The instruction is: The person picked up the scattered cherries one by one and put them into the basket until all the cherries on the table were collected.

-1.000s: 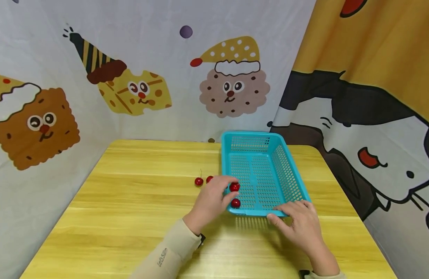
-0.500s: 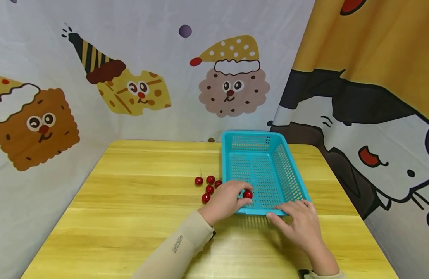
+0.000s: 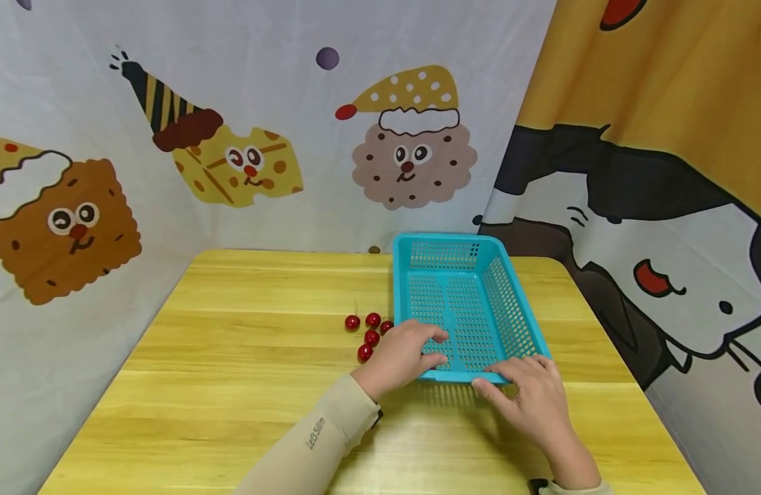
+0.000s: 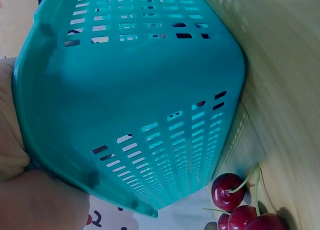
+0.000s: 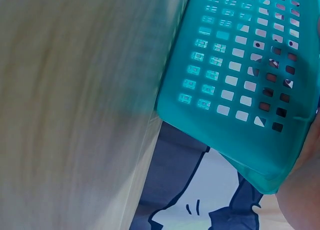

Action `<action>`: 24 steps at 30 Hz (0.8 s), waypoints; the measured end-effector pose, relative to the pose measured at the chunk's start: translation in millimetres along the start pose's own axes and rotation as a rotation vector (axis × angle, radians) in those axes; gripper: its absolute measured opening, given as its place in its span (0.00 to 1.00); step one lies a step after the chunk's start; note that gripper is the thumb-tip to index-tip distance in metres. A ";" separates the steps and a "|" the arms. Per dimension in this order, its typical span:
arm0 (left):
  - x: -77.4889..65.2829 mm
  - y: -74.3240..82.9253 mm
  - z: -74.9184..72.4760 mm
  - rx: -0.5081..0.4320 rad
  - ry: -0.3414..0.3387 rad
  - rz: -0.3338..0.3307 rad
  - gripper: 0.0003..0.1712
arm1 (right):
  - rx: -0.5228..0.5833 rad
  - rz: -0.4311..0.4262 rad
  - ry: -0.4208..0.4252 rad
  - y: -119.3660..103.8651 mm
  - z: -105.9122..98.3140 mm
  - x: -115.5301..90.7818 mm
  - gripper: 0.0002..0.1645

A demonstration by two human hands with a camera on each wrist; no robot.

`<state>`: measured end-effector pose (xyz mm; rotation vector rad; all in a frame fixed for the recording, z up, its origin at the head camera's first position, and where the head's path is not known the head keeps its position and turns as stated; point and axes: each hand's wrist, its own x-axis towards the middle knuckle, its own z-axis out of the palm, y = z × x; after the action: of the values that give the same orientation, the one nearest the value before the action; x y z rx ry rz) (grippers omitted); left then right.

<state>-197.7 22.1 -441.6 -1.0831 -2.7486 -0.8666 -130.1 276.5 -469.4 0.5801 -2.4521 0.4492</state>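
On the wood-grained table (image 3: 244, 385), we find the turquoise basket (image 3: 510, 302) standing upright, right of centre. We note the right hand (image 3: 535, 399) gripping its near rim, fingers over the top and thumb outside. We observe the left hand (image 3: 401, 357) across the near-left corner, thumb and fingertips parted, nothing seen between them. We count five cherries (image 3: 371, 337) on the table, just left of the basket. Beside the left thumb we see a sliver of red, probably a cherry inside. We judge the work part done: five are left outside; how many lie within, we cannot tell.
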 end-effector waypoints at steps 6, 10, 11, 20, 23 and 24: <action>-0.2 -1.2 1.1 -0.010 0.012 -0.003 0.20 | 0.005 -0.001 0.002 0.3 0.1 0.4 0.19; 0.0 -2.7 3.0 -0.021 0.011 -0.010 0.20 | 0.011 0.005 -0.002 0.1 0.2 0.2 0.18; 0.0 -2.9 3.3 -0.023 0.012 -0.012 0.20 | 0.010 0.006 -0.003 0.1 0.1 0.0 0.18; -6.8 -6.0 0.7 0.075 0.152 0.036 0.19 | 0.008 0.006 -0.005 -0.1 0.6 0.1 0.18; -11.4 -13.0 -2.1 0.195 0.259 0.020 0.20 | 0.007 0.005 -0.006 -0.4 0.4 0.4 0.18; -13.0 -16.1 -3.4 0.220 0.290 -0.001 0.20 | 0.007 0.007 -0.006 -0.4 0.1 0.4 0.18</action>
<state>-198.8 2.9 -449.7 -0.8433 -2.5298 -0.6436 -130.2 276.0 -469.2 0.5773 -2.4600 0.4591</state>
